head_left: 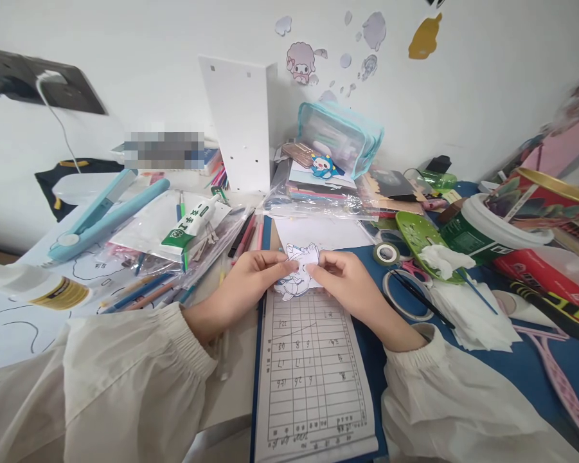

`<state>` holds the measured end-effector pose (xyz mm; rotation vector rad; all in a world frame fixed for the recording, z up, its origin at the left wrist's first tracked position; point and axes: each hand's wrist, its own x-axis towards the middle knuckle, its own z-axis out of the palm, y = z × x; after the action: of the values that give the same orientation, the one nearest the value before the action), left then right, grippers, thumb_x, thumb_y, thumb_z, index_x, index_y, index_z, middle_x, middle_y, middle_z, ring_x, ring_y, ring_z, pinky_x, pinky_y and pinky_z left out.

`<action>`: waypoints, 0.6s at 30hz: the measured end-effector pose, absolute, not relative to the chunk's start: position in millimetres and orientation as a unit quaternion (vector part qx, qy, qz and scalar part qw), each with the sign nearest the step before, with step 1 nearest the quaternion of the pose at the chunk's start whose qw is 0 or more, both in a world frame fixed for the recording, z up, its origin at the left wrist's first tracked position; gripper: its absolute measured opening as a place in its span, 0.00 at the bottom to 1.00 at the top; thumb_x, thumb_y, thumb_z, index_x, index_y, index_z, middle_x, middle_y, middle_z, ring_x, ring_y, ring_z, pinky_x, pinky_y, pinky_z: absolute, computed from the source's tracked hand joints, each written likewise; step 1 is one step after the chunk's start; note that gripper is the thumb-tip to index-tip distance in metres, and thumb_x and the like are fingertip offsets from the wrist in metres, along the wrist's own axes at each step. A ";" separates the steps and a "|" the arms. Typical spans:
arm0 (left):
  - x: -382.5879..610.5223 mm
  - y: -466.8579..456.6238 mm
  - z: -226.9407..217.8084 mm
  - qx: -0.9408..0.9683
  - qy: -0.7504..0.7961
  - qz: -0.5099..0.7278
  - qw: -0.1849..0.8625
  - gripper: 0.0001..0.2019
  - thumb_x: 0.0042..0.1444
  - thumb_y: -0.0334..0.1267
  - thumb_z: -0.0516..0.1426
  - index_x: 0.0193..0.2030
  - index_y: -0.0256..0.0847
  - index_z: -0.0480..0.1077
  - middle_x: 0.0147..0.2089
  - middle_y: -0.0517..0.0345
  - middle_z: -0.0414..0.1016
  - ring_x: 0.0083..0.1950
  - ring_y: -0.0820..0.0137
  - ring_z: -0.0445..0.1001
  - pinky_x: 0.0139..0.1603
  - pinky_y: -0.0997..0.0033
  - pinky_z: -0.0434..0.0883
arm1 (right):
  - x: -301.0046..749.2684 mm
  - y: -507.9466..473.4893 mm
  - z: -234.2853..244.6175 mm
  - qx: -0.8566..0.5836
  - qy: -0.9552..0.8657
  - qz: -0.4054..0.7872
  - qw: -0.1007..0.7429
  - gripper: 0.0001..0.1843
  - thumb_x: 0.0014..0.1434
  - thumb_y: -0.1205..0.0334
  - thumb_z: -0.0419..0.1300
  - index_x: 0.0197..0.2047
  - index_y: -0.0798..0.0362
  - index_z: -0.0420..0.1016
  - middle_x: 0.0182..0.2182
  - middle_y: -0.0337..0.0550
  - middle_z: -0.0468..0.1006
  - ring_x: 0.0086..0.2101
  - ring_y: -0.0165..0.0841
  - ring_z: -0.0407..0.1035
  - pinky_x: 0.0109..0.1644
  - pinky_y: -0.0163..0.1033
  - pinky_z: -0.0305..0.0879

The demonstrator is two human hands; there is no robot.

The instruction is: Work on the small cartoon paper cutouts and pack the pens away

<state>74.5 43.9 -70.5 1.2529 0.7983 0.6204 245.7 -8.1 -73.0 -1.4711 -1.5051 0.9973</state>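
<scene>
Between my two hands is a small white paper cutout [299,265] with a line-drawn cartoon figure, parts of it coloured blue. My left hand [258,275] pinches its left side between thumb and fingers. On the opposite side, my right hand [344,276] grips the edge the same way, thumb on top. The cutout is held above a printed form [313,379] with handwritten numbers, which lies on a blue surface. Just behind the cutout lies a blank white sheet [328,233].
To the left are a light-blue hair straightener [106,222], a glue bottle [38,286] and pencils [144,292]. On the right sit tape rolls [386,253], a green dish [412,241], tissues [472,315] and a pink razor-shaped tool [554,366]. A clear pencil case [340,138] stands behind.
</scene>
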 end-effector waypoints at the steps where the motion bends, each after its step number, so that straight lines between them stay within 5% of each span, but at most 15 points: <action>1: 74.0 44.0 -71.0 0.565 0.356 0.276 0.692 0.12 0.49 0.44 0.62 0.24 0.36 0.72 0.23 0.61 0.70 0.25 0.76 0.62 0.28 0.75 0.60 | 245.6 -8.5 -72.6 -0.581 -0.594 0.391 0.395 0.16 0.56 0.58 0.56 0.20 0.51 0.57 0.18 0.33 0.62 0.22 0.27 0.57 0.26 0.34 0.51; 12: 73.5 44.3 -72.3 0.555 0.342 0.271 0.708 0.12 0.49 0.43 0.62 0.26 0.35 0.74 0.24 0.61 0.70 0.26 0.76 0.63 0.29 0.75 0.60 | 245.8 -9.4 -72.4 -0.600 -0.613 0.344 0.383 0.17 0.56 0.57 0.56 0.21 0.51 0.55 0.18 0.32 0.56 0.22 0.26 0.52 0.26 0.34 0.49; 18: 73.6 43.5 -69.9 0.553 0.359 0.277 0.699 0.12 0.50 0.43 0.61 0.25 0.35 0.73 0.25 0.62 0.70 0.26 0.76 0.63 0.29 0.76 0.60 | 245.5 -10.7 -73.3 -0.624 -0.626 0.287 0.369 0.13 0.58 0.54 0.56 0.26 0.51 0.61 0.22 0.33 0.65 0.23 0.28 0.60 0.28 0.35 0.55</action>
<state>73.6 43.5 -69.9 1.2323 0.7989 0.6178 245.5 -10.7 -73.3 -1.6012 -1.6078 0.7376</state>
